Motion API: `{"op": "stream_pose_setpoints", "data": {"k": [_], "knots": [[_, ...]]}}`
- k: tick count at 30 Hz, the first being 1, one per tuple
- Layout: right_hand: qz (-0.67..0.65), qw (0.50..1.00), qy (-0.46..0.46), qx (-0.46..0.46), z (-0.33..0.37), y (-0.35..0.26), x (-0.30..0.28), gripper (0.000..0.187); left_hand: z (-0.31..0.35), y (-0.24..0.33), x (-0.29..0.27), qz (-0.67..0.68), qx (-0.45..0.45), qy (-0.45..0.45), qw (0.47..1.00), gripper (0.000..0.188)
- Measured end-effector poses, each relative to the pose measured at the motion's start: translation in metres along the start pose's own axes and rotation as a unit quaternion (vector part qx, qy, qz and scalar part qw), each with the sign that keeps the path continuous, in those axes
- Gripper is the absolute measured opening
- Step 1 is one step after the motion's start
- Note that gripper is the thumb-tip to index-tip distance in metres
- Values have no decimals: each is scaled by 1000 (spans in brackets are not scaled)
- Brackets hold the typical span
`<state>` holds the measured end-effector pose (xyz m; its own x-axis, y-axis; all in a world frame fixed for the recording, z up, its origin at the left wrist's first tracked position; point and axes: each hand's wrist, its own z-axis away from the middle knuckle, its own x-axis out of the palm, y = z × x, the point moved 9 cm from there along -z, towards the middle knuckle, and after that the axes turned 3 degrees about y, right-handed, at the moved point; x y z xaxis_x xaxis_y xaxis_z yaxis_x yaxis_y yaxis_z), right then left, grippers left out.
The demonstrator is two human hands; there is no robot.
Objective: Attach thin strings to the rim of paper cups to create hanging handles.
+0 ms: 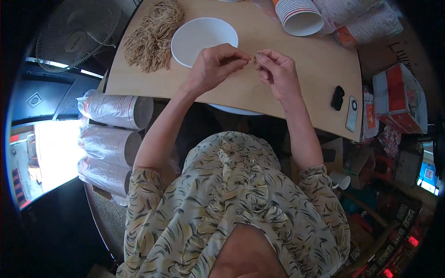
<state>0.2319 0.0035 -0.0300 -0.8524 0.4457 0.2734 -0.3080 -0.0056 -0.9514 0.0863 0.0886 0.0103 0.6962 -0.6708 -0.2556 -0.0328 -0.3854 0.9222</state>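
Observation:
Above the table, my left hand (220, 65) and my right hand (278, 72) face each other with fingertips nearly meeting. Both are closed in a pinch. A small, thin tan piece (253, 59) shows between the fingertips; it looks like a strand, but its exact kind is too small to tell. Just beyond my left hand, a wide white bowl (204, 34) rests on the table. Left of the bowl, and against its rim, lies a heap of tan, twisted strands (155, 37).
Paper tubs (301, 21) and bagged stacks crowd the table's far right. A black object (338, 97) and a white device (352, 114) lie near the right edge. Wrapped tub stacks (111, 146) stand at left, below a fan (76, 39). A red-white carton (398, 97) is at right.

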Motion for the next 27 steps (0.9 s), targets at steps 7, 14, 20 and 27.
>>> {"op": "stream_pose_setpoints", "data": {"k": [7, 14, 20, 27], "knots": [[-16, 999, -33, 35, -3, 5, 8, 10, 3, 11, -3, -28, 79, 48, 995, 20], [43, 998, -11, 37, 0, 3, 11, 11, 6, 13, -4, -19, 77, 56, 995, 22], [100, 995, -17, 20, -2, -1, 16, 12, 9, 17, -8, -75, 86, 55, 992, 22], [80, 995, -43, 47, -1, 1, 24, 15, 20, 39, -9, -206, 226, 101, 947, 17]]}}
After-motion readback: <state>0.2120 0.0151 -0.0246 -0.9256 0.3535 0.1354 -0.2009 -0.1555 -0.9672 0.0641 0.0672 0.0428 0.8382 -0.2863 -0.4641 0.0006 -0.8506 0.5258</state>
